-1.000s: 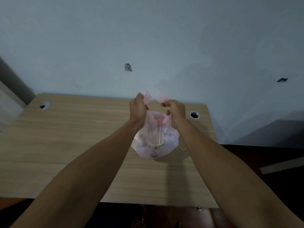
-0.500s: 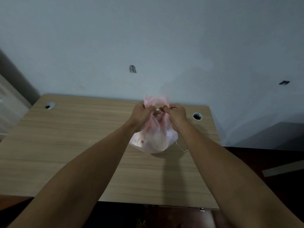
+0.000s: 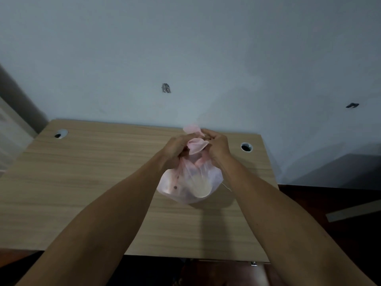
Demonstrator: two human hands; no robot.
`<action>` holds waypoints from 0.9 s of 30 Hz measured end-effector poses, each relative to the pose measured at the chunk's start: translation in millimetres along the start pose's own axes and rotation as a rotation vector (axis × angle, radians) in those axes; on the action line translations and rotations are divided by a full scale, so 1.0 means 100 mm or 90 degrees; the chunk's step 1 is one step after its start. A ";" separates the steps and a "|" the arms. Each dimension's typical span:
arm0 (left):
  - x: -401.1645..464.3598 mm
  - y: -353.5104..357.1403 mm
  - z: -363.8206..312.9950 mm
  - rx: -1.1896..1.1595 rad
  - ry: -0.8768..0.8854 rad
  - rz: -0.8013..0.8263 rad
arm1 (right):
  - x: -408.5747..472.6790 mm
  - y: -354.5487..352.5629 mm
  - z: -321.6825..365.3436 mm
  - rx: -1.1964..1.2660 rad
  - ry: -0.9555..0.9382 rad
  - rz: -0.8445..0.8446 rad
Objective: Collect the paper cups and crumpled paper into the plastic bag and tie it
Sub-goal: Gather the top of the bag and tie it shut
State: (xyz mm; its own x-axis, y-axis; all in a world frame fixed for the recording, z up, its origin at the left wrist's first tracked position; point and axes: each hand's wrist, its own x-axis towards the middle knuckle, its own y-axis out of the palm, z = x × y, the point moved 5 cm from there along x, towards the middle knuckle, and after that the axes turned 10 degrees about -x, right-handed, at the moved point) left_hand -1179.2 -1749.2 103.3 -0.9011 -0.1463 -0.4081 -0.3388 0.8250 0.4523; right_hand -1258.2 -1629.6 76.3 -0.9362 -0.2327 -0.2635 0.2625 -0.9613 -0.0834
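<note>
Hands closer since earlier; left hand (image 3: 175,146), right hand (image 3: 216,144) pinch pink translucent plastic bag (image 3: 191,180) neck; cups inside.

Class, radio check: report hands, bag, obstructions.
Left hand and right hand both grip the pink plastic bag at its neck. Cups inside. Nothing in the way.

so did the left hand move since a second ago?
Yes. The left hand closed in on the right hand, toward the right grommet hole, bunching the pink plastic bag neck.
</note>
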 end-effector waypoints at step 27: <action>0.18 -0.35 0.08 0.102 -0.015 -0.102 | -0.18 0.26 0.22 -0.217 -0.145 0.195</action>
State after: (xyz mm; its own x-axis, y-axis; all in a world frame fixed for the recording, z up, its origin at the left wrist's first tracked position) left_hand -1181.4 -1775.9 73.6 -0.8317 -0.2714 -0.4844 -0.4285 0.8685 0.2491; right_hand -1239.8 -1653.3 99.9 -0.8217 -0.5589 -0.1115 0.5583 -0.7504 -0.3539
